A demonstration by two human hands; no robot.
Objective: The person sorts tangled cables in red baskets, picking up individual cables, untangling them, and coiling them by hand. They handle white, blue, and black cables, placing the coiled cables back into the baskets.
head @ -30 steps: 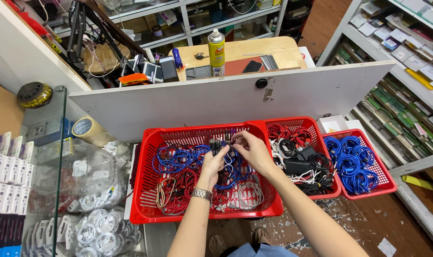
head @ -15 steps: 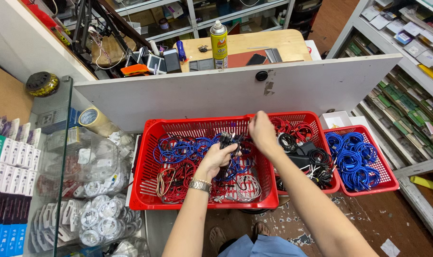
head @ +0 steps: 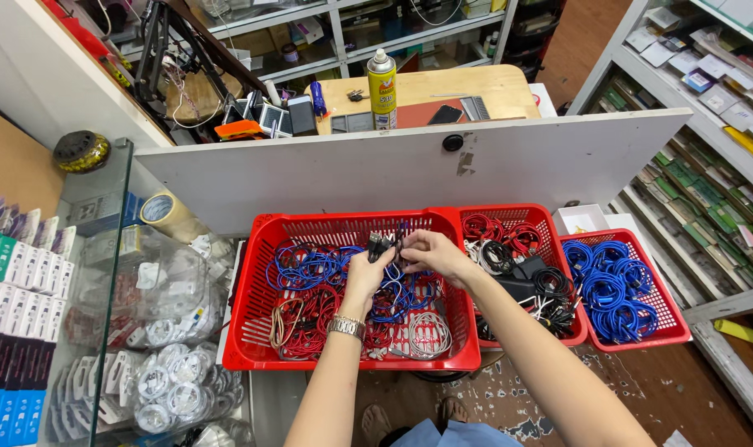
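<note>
- Left hand (head: 365, 276): raised over the middle of the large red basket (head: 256, 290), fingers pressed together around a small bundle of dark cable ends (head: 380, 246). A metal wristwatch (head: 346, 327) sits on this wrist.
- Right hand (head: 433, 253): just beside the left hand, toward the basket's far right corner, fingertips pinching the same dark cable ends from the other side. The two hands are close to touching.
- Held item: the dark cable ends stand above the basket's contents, near its far edge, with the strands trailing down into the heap below.
- Large red basket: holds a loose heap of blue cables (head: 310, 266) toward the far left, red cables (head: 314, 319) toward the near left, and white cables (head: 428, 333) at the near right corner.
- Middle red basket (head: 550, 222): touching the large basket's right edge; holds red, white and black cables and a black adapter (head: 521, 277).
- Small red basket (head: 670, 319): to the right again, filled with coiled blue cables (head: 612, 290).
- White board (head: 409, 170): stands upright along the far edges of the baskets.
- Wooden table (head: 500, 87): behind the board, with a yellow spray can (head: 382, 87) upright on it.
- Glass case (head: 103, 273): left of the large basket, with a roll of tape (head: 163, 211) on top.
</note>
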